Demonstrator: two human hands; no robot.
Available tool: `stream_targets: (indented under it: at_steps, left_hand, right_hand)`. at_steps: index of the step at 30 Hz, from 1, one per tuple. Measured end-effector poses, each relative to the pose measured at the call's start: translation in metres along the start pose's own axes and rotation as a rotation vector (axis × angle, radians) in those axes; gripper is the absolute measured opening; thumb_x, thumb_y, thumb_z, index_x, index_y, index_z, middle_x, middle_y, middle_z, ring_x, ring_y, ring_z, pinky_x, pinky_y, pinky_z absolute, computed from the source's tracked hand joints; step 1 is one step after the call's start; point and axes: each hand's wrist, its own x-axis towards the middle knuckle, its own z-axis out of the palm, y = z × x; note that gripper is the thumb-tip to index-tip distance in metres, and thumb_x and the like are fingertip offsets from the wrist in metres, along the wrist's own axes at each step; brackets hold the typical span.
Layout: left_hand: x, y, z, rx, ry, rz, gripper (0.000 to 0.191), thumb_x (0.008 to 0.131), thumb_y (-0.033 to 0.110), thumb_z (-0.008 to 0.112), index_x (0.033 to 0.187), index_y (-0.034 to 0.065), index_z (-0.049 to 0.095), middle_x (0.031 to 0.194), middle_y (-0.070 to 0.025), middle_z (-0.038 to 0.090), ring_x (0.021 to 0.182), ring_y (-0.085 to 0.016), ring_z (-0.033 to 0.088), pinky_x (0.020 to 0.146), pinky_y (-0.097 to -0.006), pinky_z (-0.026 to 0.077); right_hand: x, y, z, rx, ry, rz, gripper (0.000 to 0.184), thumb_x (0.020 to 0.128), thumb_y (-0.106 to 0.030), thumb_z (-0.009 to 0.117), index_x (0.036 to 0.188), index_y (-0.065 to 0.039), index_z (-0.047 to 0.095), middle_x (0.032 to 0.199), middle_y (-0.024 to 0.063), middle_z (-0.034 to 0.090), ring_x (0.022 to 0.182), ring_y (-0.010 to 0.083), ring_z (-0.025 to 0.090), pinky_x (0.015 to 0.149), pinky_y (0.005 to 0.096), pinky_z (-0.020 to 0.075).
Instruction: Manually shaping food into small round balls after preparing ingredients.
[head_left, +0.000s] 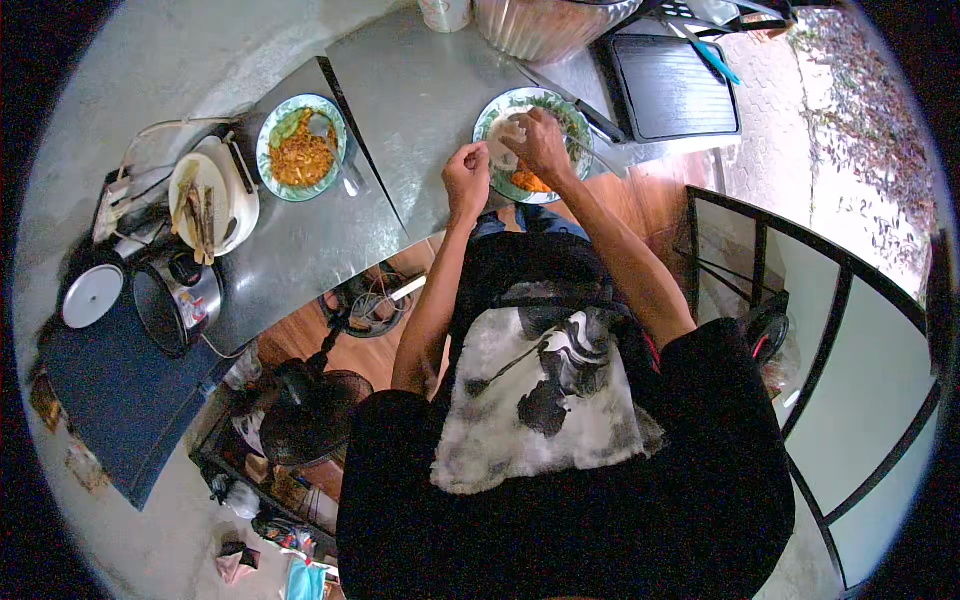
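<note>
Before me on the metal tabletop is a green-patterned plate (525, 196) holding pale food and an orange portion of food (529, 180). My right hand (541, 146) is over the plate with its fingers bent downward. Whether it pinches something is hidden. Curled fingers mark my left hand (466, 180) at the plate's left rim; I cannot tell if anything is in them. A metal utensil handle (604, 156) sticks out past the plate's right rim. Further left, a second plate (264, 161) carries orange-brown food (300, 157), green slices (283, 133) and a spoon (324, 129).
A long knife (592, 120) lies just behind the near plate, beside a black tray (675, 90). A large ribbed container (551, 34) stands at the back. To the left are a white appliance (244, 214) with wooden utensils (199, 217) and a metal pot (176, 304).
</note>
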Motion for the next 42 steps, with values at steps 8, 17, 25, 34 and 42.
stream_targets:
  at_steps: [8, 17, 25, 34, 42]
  left_hand:
    - [-0.001, -0.004, -0.002, -0.017, 0.002, 0.052, 0.021, 0.089, 0.017, 0.060, 0.097, -0.0015, 0.066, 0.082, -0.0092, 0.067, 0.070, -0.014, 0.061, 0.066, -0.0277, 0.049]
    - [0.000, 0.005, 0.000, 0.054, 0.006, 0.104, 0.022, 0.089, 0.019, 0.060, 0.099, -0.0006, 0.066, 0.079, -0.0079, 0.066, 0.069, -0.013, 0.060, 0.065, -0.0276, 0.048]
    - [0.000, 0.005, -0.006, 0.069, -0.010, 0.117, 0.023, 0.089, 0.018, 0.060, 0.099, -0.0014, 0.065, 0.076, -0.0059, 0.065, 0.068, -0.011, 0.059, 0.062, -0.0262, 0.047]
    - [0.007, 0.000, -0.001, 0.031, -0.016, 0.152, 0.021, 0.089, 0.018, 0.060, 0.098, 0.0001, 0.066, 0.072, -0.0039, 0.062, 0.060, -0.008, 0.050, 0.056, -0.0245, 0.042]
    - [0.003, 0.005, 0.000, 0.011, 0.002, 0.138, 0.023, 0.089, 0.020, 0.060, 0.099, 0.0005, 0.066, 0.067, -0.0027, 0.061, 0.058, -0.009, 0.051, 0.054, -0.0255, 0.042]
  right_hand:
    - [-0.009, -0.007, -0.003, -0.010, -0.014, -0.022, 0.030, 0.072, -0.028, 0.071, 0.093, -0.006, 0.069, 0.087, 0.0178, 0.060, 0.084, 0.0347, 0.058, 0.077, 0.0436, 0.0459]
    - [0.000, 0.007, 0.011, -0.045, -0.211, 0.067, 0.034, 0.073, -0.030, 0.070, 0.102, -0.011, 0.067, 0.097, 0.0122, 0.060, 0.097, 0.0288, 0.055, 0.083, 0.0445, 0.0393]
    - [-0.014, 0.001, 0.000, -0.183, -0.027, 0.035, 0.042, 0.073, -0.030, 0.071, 0.111, -0.015, 0.064, 0.103, 0.0073, 0.058, 0.106, 0.0266, 0.049, 0.087, 0.0445, 0.0352]
    - [-0.004, 0.022, 0.007, -0.180, -0.070, -0.031, 0.036, 0.074, -0.031, 0.069, 0.104, -0.013, 0.067, 0.101, 0.0094, 0.060, 0.103, 0.0273, 0.053, 0.086, 0.0438, 0.0362]
    - [0.003, 0.012, 0.004, -0.248, -0.073, 0.042, 0.033, 0.076, -0.034, 0.067, 0.101, -0.014, 0.068, 0.101, 0.0099, 0.063, 0.100, 0.0277, 0.054, 0.084, 0.0447, 0.0369]
